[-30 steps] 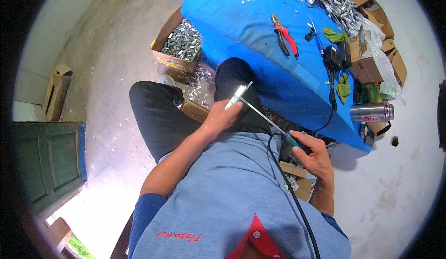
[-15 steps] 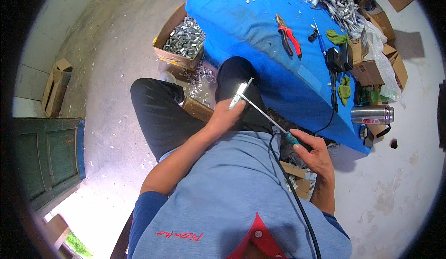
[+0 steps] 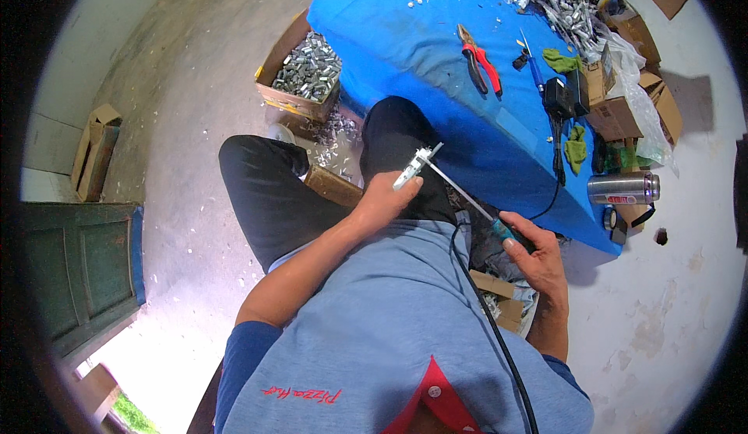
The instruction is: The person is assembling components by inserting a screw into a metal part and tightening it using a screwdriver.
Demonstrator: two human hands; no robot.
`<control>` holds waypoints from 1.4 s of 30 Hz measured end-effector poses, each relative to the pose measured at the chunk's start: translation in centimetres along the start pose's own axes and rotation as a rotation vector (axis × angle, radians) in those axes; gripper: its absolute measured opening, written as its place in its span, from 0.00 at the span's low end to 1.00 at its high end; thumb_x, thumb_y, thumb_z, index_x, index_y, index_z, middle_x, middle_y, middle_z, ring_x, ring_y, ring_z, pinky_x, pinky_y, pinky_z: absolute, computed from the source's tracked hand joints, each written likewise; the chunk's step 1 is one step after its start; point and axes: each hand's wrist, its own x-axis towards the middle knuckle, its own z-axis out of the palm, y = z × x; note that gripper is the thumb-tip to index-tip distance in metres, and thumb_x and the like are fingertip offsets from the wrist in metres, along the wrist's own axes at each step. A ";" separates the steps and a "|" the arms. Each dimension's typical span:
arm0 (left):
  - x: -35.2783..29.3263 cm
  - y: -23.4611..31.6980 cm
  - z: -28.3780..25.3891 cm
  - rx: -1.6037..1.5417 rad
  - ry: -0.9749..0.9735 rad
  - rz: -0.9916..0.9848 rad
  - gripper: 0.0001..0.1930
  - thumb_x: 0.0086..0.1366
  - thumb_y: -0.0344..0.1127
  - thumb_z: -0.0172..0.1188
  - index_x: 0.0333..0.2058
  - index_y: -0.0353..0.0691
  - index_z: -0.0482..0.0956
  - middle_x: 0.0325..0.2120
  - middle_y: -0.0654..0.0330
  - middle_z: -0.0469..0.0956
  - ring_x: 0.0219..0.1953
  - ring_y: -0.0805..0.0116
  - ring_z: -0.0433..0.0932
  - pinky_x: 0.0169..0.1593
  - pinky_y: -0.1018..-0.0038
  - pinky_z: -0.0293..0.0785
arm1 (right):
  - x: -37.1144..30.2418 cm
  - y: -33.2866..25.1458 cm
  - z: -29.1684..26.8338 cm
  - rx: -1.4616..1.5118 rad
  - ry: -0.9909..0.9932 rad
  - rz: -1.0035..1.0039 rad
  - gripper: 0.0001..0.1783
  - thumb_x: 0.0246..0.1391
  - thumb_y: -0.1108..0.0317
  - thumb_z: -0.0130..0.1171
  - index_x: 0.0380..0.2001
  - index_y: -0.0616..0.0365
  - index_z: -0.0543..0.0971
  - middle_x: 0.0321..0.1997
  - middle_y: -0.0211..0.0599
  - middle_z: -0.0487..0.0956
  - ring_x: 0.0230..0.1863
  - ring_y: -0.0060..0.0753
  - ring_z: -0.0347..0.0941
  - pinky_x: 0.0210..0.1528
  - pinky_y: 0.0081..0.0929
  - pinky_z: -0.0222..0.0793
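Observation:
Over my knee, my left hand (image 3: 383,202) is closed around a slim white plastic piece (image 3: 408,172). A thin strip sticks out at an angle from its far end, where the casing looks broken or opened; the details are too small to make out. A screwdriver (image 3: 467,197) with a long metal shaft and a teal and black handle is gripped in my right hand (image 3: 539,261). The shaft's tip touches or lies very near the far end of the white piece.
A blue-covered table (image 3: 389,37) holds red-handled pliers (image 3: 481,60), a blue pen-like tool (image 3: 533,66), a black adapter (image 3: 558,97) and a heap of slim white pieces (image 3: 557,1). A steel flask (image 3: 622,188) stands at its right edge. A carton of small metal cylinders (image 3: 300,99) is beyond my knees.
Both hands have shifted slightly to the right. The white piece has tilted further right, and the screwdriver tip stays at its far end.

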 end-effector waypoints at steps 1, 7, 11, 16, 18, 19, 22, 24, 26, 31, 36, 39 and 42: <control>-0.1 -0.2 0.1 -0.022 0.002 -0.002 0.18 0.67 0.50 0.54 0.26 0.40 0.72 0.19 0.71 0.66 0.21 0.81 0.60 0.23 0.77 0.56 | 0.0 0.0 0.2 -0.001 -0.001 -0.021 0.21 0.54 0.67 0.61 0.51 0.62 0.77 0.38 0.34 0.79 0.33 0.21 0.71 0.36 0.21 0.66; -0.2 0.7 -0.6 -0.266 0.027 -0.199 0.15 0.66 0.46 0.55 0.27 0.43 0.70 0.17 0.72 0.63 0.17 0.82 0.59 0.20 0.80 0.53 | -0.3 -0.1 0.2 0.003 -0.029 -0.043 0.20 0.54 0.67 0.62 0.49 0.63 0.78 0.36 0.33 0.80 0.34 0.21 0.72 0.38 0.22 0.68; -0.2 0.2 -0.7 -0.338 0.044 -0.225 0.15 0.66 0.45 0.55 0.24 0.43 0.70 0.15 0.71 0.64 0.16 0.82 0.59 0.19 0.79 0.52 | -0.3 -0.2 0.6 0.008 -0.023 -0.041 0.20 0.53 0.69 0.61 0.49 0.64 0.78 0.41 0.39 0.81 0.42 0.26 0.75 0.48 0.25 0.68; -0.1 0.2 -0.6 -0.323 0.039 -0.224 0.14 0.66 0.45 0.55 0.25 0.43 0.69 0.15 0.72 0.62 0.16 0.83 0.57 0.19 0.80 0.50 | -0.1 -0.4 0.9 -0.036 -0.035 -0.058 0.20 0.51 0.72 0.61 0.49 0.63 0.78 0.43 0.44 0.82 0.43 0.30 0.78 0.47 0.26 0.71; -0.1 0.1 -0.6 -0.360 0.017 -0.217 0.13 0.67 0.44 0.55 0.28 0.44 0.67 0.16 0.73 0.59 0.15 0.84 0.55 0.18 0.82 0.48 | 0.0 -0.3 1.1 -0.049 -0.035 -0.076 0.20 0.51 0.73 0.60 0.50 0.62 0.78 0.43 0.45 0.82 0.43 0.31 0.78 0.46 0.26 0.72; -0.1 0.1 -0.6 -0.362 0.019 -0.218 0.13 0.67 0.44 0.55 0.28 0.44 0.67 0.16 0.73 0.59 0.15 0.84 0.55 0.18 0.81 0.48 | 0.0 -0.2 1.2 -0.049 -0.037 -0.079 0.20 0.51 0.73 0.60 0.50 0.62 0.78 0.43 0.46 0.82 0.43 0.31 0.78 0.46 0.26 0.72; -0.2 0.2 -0.5 -0.365 0.032 -0.224 0.13 0.67 0.44 0.55 0.28 0.43 0.68 0.16 0.73 0.60 0.15 0.83 0.55 0.18 0.81 0.48 | 0.0 -0.4 1.4 -0.023 -0.045 -0.022 0.20 0.51 0.73 0.60 0.50 0.62 0.78 0.43 0.46 0.82 0.43 0.31 0.78 0.46 0.26 0.71; -0.2 0.5 -0.5 -0.370 0.041 -0.224 0.13 0.67 0.44 0.55 0.29 0.43 0.68 0.16 0.73 0.60 0.15 0.83 0.55 0.18 0.81 0.48 | 0.0 -0.4 1.5 -0.008 -0.045 0.000 0.20 0.51 0.73 0.60 0.50 0.62 0.78 0.43 0.46 0.82 0.43 0.31 0.78 0.46 0.26 0.71; -0.2 0.5 -0.5 -0.352 0.047 -0.224 0.12 0.67 0.43 0.55 0.29 0.43 0.68 0.16 0.73 0.60 0.15 0.83 0.55 0.18 0.81 0.48 | 0.0 -0.1 1.6 -0.003 -0.040 -0.017 0.20 0.51 0.73 0.60 0.50 0.62 0.78 0.44 0.45 0.82 0.43 0.31 0.78 0.46 0.26 0.71; -0.1 0.2 -0.4 -0.314 0.046 -0.220 0.12 0.67 0.43 0.54 0.29 0.42 0.69 0.16 0.73 0.60 0.16 0.83 0.56 0.18 0.81 0.49 | -0.1 0.0 1.6 0.058 -0.047 0.073 0.20 0.52 0.73 0.60 0.50 0.61 0.78 0.44 0.45 0.82 0.43 0.30 0.78 0.46 0.26 0.71; -0.1 -0.2 -0.3 -0.263 0.060 -0.212 0.13 0.66 0.44 0.54 0.28 0.43 0.69 0.16 0.73 0.61 0.16 0.83 0.56 0.18 0.81 0.50 | 0.1 0.0 1.7 -0.016 -0.022 -0.057 0.20 0.51 0.73 0.60 0.50 0.60 0.78 0.42 0.45 0.82 0.42 0.30 0.78 0.45 0.26 0.72; 0.0 -0.3 -0.3 -0.244 0.060 -0.209 0.13 0.66 0.44 0.54 0.27 0.43 0.69 0.16 0.73 0.61 0.16 0.83 0.57 0.19 0.81 0.51 | 0.0 -0.1 1.6 -0.070 -0.014 -0.092 0.20 0.50 0.74 0.60 0.50 0.60 0.78 0.42 0.46 0.82 0.42 0.31 0.79 0.45 0.26 0.72; -0.1 -0.1 -0.3 -0.230 0.059 -0.218 0.13 0.66 0.45 0.54 0.28 0.43 0.70 0.16 0.73 0.62 0.16 0.83 0.57 0.19 0.81 0.51 | -0.1 -0.4 1.5 -0.061 -0.026 -0.056 0.20 0.51 0.73 0.60 0.49 0.61 0.78 0.43 0.46 0.82 0.43 0.31 0.78 0.46 0.26 0.71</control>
